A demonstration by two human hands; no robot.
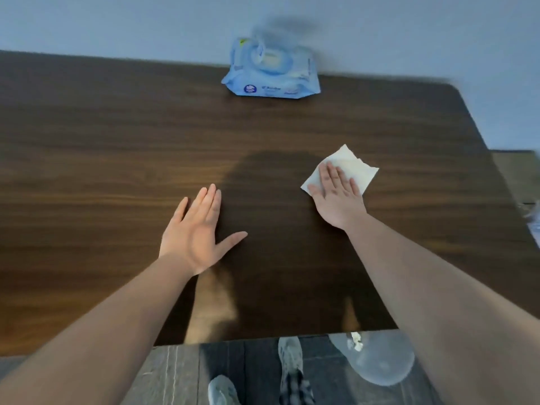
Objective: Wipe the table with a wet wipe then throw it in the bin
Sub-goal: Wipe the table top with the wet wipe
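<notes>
A white wet wipe (355,166) lies flat on the dark wooden table (102,141), right of the middle. My right hand (339,195) presses flat on its near half, fingers spread and pointing away from me. My left hand (194,232) rests flat and open on the bare wood left of the middle, holding nothing. Below the table's near edge, on the floor to the right, stands a bin (380,359) lined with a pale bag, with a crumpled white scrap inside it.
A blue pack of wet wipes (271,73) sits at the table's far edge against the pale wall, its lid raised. My feet in shoes (290,363) show on the grey plank floor under the near edge. The table's right edge runs diagonally.
</notes>
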